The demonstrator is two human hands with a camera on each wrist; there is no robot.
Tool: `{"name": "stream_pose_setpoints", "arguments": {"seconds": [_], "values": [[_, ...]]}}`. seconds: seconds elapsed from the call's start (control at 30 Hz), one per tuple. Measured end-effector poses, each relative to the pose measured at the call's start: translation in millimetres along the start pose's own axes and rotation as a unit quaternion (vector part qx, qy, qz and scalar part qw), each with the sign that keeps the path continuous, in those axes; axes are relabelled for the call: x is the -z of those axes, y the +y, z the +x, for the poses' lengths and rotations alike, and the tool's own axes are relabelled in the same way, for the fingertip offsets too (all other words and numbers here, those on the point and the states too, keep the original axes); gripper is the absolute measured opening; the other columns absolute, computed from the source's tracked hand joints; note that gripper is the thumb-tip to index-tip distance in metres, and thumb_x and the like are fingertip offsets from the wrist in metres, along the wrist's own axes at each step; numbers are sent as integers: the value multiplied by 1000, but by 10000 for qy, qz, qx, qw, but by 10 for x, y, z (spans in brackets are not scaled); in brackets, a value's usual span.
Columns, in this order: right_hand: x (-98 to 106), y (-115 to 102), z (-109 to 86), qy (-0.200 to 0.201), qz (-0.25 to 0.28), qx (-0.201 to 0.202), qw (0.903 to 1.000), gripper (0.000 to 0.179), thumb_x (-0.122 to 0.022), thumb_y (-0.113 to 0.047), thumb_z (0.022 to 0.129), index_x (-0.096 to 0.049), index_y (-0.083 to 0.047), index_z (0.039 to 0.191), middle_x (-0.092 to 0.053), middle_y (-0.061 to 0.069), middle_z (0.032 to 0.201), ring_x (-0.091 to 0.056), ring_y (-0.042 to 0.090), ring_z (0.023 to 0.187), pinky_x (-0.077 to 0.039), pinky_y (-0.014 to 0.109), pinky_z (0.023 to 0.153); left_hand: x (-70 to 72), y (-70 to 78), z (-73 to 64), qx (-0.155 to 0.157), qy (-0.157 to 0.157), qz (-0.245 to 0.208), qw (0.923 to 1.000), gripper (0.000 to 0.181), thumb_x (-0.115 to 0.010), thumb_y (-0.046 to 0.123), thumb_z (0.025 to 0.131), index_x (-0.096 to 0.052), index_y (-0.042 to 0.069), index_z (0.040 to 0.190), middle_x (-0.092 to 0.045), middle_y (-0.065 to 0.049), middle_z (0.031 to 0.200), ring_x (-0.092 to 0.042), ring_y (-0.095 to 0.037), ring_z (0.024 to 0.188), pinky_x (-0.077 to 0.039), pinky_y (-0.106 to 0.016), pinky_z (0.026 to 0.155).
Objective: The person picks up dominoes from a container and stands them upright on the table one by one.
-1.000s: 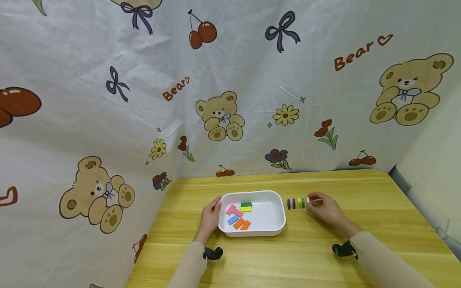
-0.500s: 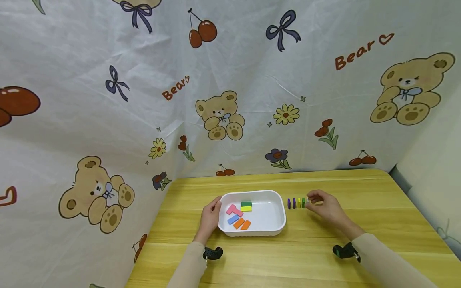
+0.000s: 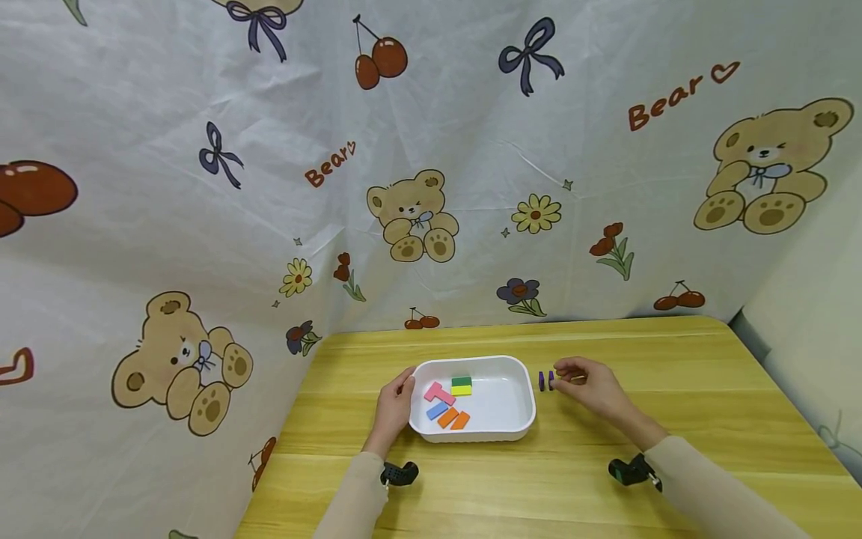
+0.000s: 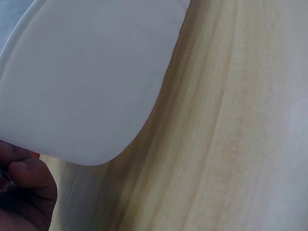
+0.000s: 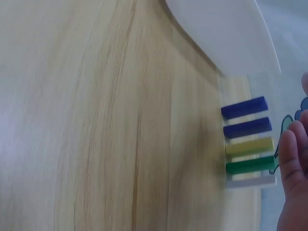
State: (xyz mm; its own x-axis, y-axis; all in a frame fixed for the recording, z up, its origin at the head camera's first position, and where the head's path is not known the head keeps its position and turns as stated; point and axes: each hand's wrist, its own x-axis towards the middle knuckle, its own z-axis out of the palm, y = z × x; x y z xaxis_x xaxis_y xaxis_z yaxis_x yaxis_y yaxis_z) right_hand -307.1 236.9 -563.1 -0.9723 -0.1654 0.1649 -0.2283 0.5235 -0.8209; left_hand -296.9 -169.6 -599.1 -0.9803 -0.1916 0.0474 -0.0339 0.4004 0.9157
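Observation:
A white plastic tray [image 3: 501, 404] sits on the table; my left hand [image 3: 392, 408] grips its left end, with the thumb at the rim. The left wrist view shows the curled fingers [image 4: 33, 178] against the tray's wall. Right of the tray, a row of thin blocks stands on edge: two purple blocks [image 5: 244, 108], a yellow block [image 5: 249, 147], a green block [image 5: 250, 165] and a white block [image 5: 252, 181]. My right hand [image 3: 599, 391] hovers by this row, fingers loosely extended, nothing visible between them. It hides the row's right part in the head view.
Inside the tray lie pink pieces [image 3: 439, 394], a green block [image 3: 461, 382], a yellow block [image 3: 461, 391], a blue block [image 3: 436, 411] and two orange blocks [image 3: 447, 418]. A bear-printed cloth [image 3: 471, 299] hangs behind the wooden table [image 3: 485, 486].
My right hand has moved left along the row, from the white block's end toward the purple blocks, covering the green and most of the yellow block. My left hand and the tray stay put.

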Motion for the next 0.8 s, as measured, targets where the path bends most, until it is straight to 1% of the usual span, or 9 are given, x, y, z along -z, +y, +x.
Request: {"name": "stream_pose_setpoints", "arguments": {"seconds": [0.13, 0.33, 0.43, 0.57, 0.7, 0.8], "values": [[-56, -65, 16, -73, 106, 21, 9999, 33, -80, -13, 91, -69, 3, 117, -74, 17, 108, -67, 19, 92, -57, 20, 77, -2, 6, 4, -12, -18, 0, 10000, 39, -54, 33, 108, -63, 19, 144, -66, -9, 140, -61, -25, 122, -52, -46, 105], [-145, -151, 38, -222, 271, 55, 9994, 32, -79, -15, 92, -69, 1, 117, -74, 16, 109, -67, 23, 95, -57, 20, 78, 3, 22, -1, -23, -20, 21, 10000, 38, -54, 32, 109, -64, 19, 143, -65, -10, 141, -61, -25, 122, -52, -47, 105], [-180, -207, 62, -295, 352, 11, 9989, 32, -79, -15, 92, -69, 1, 118, -73, 17, 109, -67, 22, 95, -57, 20, 79, 3, 17, -3, -15, -15, 39, 10000, 38, -54, 32, 109, -64, 19, 143, -66, -10, 141, -61, -26, 122, -52, -47, 105], [-228, -289, 104, -401, 443, 15, 9982, 36, -80, -17, 91, -69, 3, 119, -73, 14, 107, -67, 21, 94, -57, 20, 79, 2, 11, -2, 8, 8, 55, 10000, 38, -54, 31, 109, -64, 19, 143, -65, -10, 141, -61, -26, 123, -52, -47, 106], [-282, -353, 132, -540, 500, 67, 9973, 37, -81, -20, 90, -70, 1, 119, -73, 12, 106, -67, 22, 96, -56, 19, 80, 2, 1, 3, 5, 9, 122, 9999, 38, -54, 33, 109, -64, 21, 143, -67, -9, 139, -62, -24, 119, -54, -45, 103], [-329, -389, 148, -701, 554, 87, 9960, 40, -81, -21, 91, -69, 1, 122, -72, 15, 110, -66, 23, 98, -56, 19, 82, 1, -7, 12, -14, -2, 163, 9999, 38, -53, 33, 109, -64, 21, 143, -68, -9, 136, -62, -22, 115, -55, -42, 99]]}}
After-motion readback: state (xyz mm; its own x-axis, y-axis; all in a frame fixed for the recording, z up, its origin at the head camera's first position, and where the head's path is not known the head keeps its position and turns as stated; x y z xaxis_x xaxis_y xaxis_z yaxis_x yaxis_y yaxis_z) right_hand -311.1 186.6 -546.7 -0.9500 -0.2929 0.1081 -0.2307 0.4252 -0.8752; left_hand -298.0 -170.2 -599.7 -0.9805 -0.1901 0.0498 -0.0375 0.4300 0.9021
